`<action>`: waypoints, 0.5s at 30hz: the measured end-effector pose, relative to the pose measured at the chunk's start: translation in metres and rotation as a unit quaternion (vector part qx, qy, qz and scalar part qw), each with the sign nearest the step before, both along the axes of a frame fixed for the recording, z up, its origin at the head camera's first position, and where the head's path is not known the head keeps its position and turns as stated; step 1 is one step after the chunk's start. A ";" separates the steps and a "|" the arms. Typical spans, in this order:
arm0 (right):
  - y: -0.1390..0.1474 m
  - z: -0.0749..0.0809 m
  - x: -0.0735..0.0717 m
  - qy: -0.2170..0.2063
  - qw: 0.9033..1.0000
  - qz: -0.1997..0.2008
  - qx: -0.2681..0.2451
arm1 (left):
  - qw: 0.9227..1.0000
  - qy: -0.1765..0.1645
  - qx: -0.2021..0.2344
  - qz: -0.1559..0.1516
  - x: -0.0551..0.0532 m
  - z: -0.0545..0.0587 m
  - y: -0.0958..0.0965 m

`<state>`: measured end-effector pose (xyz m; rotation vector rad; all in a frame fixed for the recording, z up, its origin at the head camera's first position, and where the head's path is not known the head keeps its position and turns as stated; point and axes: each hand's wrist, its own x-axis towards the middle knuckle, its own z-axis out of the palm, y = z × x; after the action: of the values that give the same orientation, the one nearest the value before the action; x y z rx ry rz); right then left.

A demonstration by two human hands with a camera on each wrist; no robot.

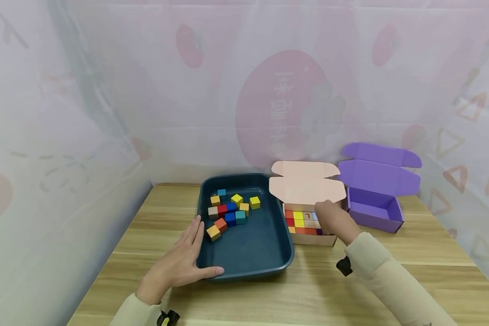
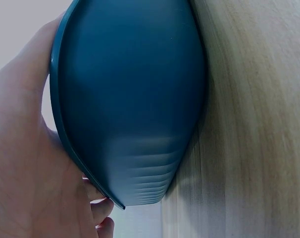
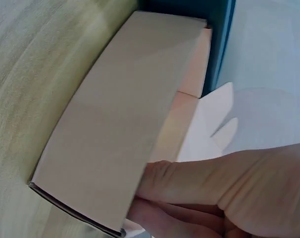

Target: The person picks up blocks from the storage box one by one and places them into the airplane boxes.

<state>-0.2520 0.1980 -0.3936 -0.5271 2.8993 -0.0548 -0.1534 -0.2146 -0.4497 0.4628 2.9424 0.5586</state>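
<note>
Wood-grain table (image 1: 146, 226) | peach box (image 1: 309, 240), lid raised, multicoloured cubes (image 1: 298, 216) | left fingers (image 1: 191, 235) spread on dark-teal tray (image 1: 252, 258) | right fingers (image 3: 165, 218): cannot tell

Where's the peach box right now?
In the head view, the peach box stands open right of centre, between the blue tray on its left and the purple box on its right, with the right hand at its right end.

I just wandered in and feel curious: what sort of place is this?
Probably a small staged work corner: patterned cloth hangs behind and on both sides of a wood-grain table, where a tray of blocks stands.
</note>
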 end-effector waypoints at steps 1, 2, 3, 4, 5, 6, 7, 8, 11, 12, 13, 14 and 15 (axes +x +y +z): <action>0.000 0.002 0.002 0.007 1.000 -0.005 -0.014 | 1.000 0.000 0.000 0.000 0.000 0.000 0.000; 0.001 0.004 0.005 0.014 0.999 -0.009 -0.028 | 1.000 0.000 0.000 0.000 0.000 -0.001 0.000; 0.002 0.006 0.007 0.017 0.999 -0.016 -0.048 | 1.000 0.000 0.000 0.000 0.000 -0.001 0.000; 0.004 0.009 0.009 0.020 0.997 -0.022 -0.068 | 1.000 0.001 0.000 0.000 0.000 -0.001 0.000; 0.006 0.012 0.012 0.023 0.995 -0.028 -0.091 | 1.000 0.001 0.001 0.000 0.000 -0.001 0.000; 0.008 0.014 0.014 0.022 0.993 -0.035 -0.112 | 1.000 0.001 0.002 0.000 0.000 -0.001 0.000; 0.011 0.017 0.017 0.025 0.991 -0.038 -0.127 | 1.000 0.002 0.003 -0.001 0.000 -0.002 -0.001; 0.014 0.019 0.019 0.022 0.989 -0.041 -0.140 | 1.000 0.003 0.004 -0.001 0.000 -0.002 -0.001; 0.024 0.022 0.026 0.030 0.986 -0.042 -0.160 | 1.000 0.004 0.006 -0.002 0.000 -0.002 -0.001; 0.027 0.022 0.028 0.032 0.985 -0.044 -0.163 | 1.000 0.004 0.005 -0.001 0.000 -0.002 -0.001; 0.030 0.023 0.031 0.036 0.985 -0.044 -0.165 | 1.000 0.004 0.004 -0.001 0.000 -0.001 -0.001; 0.033 0.023 0.033 0.042 0.985 -0.041 -0.165 | 1.000 0.003 0.004 -0.001 0.000 -0.001 -0.001; 0.037 0.022 0.036 0.054 0.985 -0.034 -0.161 | 1.000 0.002 0.003 -0.001 0.000 0.000 -0.001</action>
<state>-0.2159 0.2346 -0.3712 -0.4947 3.0292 -0.5276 -0.1538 -0.2155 -0.4501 0.4675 2.9454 0.5676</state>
